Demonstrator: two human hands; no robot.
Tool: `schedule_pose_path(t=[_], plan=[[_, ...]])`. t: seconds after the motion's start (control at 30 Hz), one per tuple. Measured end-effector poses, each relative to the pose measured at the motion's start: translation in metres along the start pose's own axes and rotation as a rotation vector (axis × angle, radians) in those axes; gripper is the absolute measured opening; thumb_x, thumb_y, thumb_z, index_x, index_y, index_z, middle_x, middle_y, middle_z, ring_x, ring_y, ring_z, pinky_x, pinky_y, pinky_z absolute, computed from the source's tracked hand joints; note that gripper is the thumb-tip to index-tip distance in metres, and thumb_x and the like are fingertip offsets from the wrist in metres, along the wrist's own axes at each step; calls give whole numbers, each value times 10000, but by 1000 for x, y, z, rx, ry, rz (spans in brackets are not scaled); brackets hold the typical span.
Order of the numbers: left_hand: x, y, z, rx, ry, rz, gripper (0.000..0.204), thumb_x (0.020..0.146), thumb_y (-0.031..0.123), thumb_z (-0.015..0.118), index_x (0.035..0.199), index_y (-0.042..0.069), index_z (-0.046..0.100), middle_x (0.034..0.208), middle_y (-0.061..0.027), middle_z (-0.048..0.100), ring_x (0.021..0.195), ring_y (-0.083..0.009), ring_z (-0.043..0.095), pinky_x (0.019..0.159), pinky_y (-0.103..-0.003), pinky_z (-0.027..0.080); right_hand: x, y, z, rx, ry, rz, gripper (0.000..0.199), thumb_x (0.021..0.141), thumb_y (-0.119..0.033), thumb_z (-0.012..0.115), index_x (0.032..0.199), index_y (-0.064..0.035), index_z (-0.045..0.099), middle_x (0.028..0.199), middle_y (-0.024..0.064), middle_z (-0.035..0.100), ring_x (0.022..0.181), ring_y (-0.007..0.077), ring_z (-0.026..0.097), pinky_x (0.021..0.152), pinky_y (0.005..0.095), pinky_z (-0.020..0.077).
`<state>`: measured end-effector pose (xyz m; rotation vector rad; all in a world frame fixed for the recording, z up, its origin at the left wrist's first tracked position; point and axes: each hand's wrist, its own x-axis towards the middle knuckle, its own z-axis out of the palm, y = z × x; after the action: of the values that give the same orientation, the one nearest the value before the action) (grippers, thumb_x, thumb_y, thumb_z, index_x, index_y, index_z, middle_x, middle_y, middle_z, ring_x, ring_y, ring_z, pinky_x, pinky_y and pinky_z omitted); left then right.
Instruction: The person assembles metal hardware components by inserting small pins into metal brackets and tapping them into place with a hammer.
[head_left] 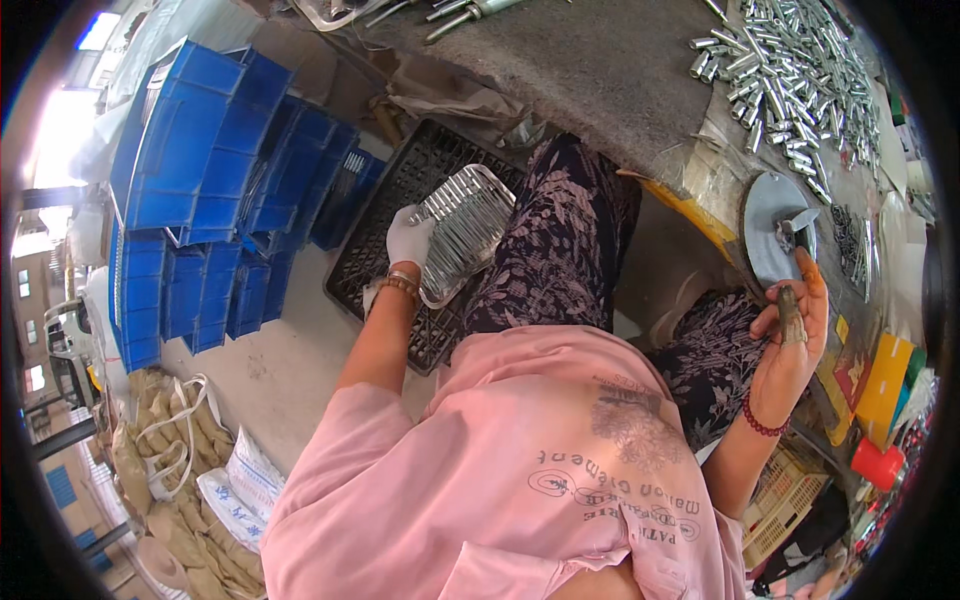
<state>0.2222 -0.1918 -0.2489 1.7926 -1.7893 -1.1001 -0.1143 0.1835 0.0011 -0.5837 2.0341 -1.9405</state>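
My left hand (pixel 409 240), in a white glove, is at the near-left rim of a shiny metal tray (pixel 497 186). Thin metal rods (pixel 462 232) lie side by side in the tray. The gloved fingers look curled against the rod ends; what they hold is hidden. The tray rests on a black plastic crate (pixel 376 232), beside my leg. My bare right hand (pixel 793 318) is raised at the bench edge, an orange cover on one finger and a grey-green one on another. Its orange fingertip reaches to a small metal fixture (pixel 797 226) on a round grey plate (pixel 768 255).
Small metal tubes (pixel 790 85) are heaped on the workbench (pixel 610 75). Blue bins (pixel 195 150) are stacked at left. Sacks (pixel 190 480) lie at lower left. A red cylinder (pixel 877 464) and a cream plastic crate (pixel 785 505) stand at lower right.
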Motion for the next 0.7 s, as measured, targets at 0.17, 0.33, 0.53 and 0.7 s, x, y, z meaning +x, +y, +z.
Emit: schedule_pose_path(t=[0.17,0.33,0.53,0.7], plan=[[-1,9,-5,265,-51,97,573,920,265,805,1413,7,666,1216,-225,767,1112,-333,752,997,-404,563,-1,1,-1,-4,-5,3,443,1098,-159,579,1497,33,571,998,70,686,625,74,589,508,214,438],[16,-11,-14,39,109,14,592,919,346,805,1412,46,673,1112,-218,780,1046,-377,754,952,-443,569,-1,5,-3,15,15,4,477,1086,-203,610,1501,29,567,999,75,695,622,74,597,506,210,443],[-14,3,-20,318,-70,77,574,915,322,818,1410,82,651,1155,-191,778,1106,-377,745,964,-448,563,-4,7,-6,-10,18,2,486,1083,-215,606,1503,26,569,997,78,695,621,77,600,507,210,445],[-17,7,-18,426,-85,134,534,914,305,825,1395,148,655,1193,-192,771,1145,-391,727,971,-469,563,-3,8,-6,4,-1,0,483,1081,-201,604,1507,23,576,998,81,695,624,79,601,515,209,451]])
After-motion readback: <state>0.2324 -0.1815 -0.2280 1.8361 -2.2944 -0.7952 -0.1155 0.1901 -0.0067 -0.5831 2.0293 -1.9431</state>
